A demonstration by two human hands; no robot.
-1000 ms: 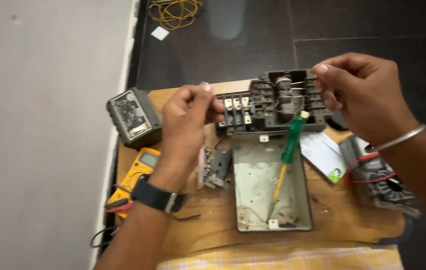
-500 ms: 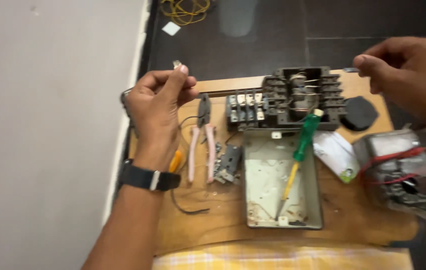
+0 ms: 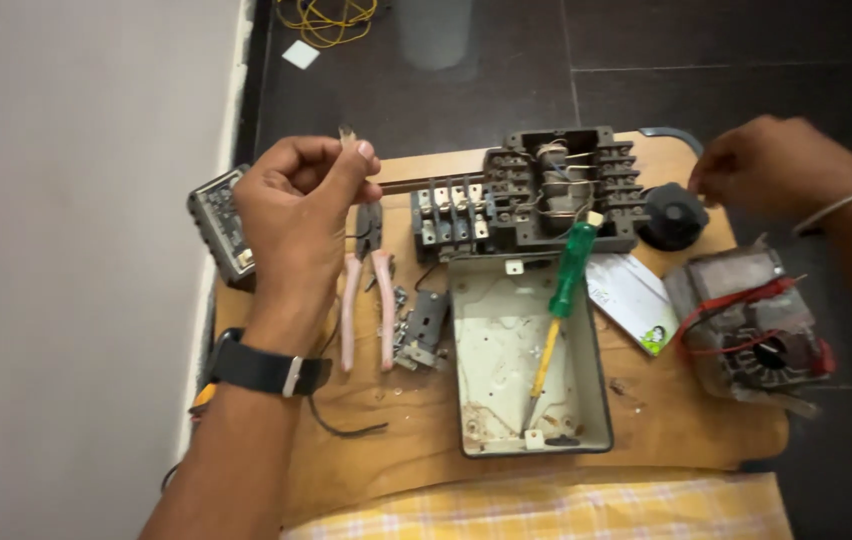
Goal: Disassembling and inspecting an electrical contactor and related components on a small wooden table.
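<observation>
Above the desk (image 3: 646, 440), pinching a thin wire (image 3: 348, 135) between left hand (image 3: 296, 210) fingers (image 3: 361, 160), tip poking just above them; right hand (image 3: 771, 165) fingers curled, grip unclear

a thin stiff wire (image 3: 416, 184) runs level above the wooden board, one end pinched in the raised left hand (image 3: 301, 215), its short tip poking up past the fingertips; the other end leads toward the dark switch block (image 3: 556, 190), which sits upright at the board's far edge, terminals and coil exposed
</observation>
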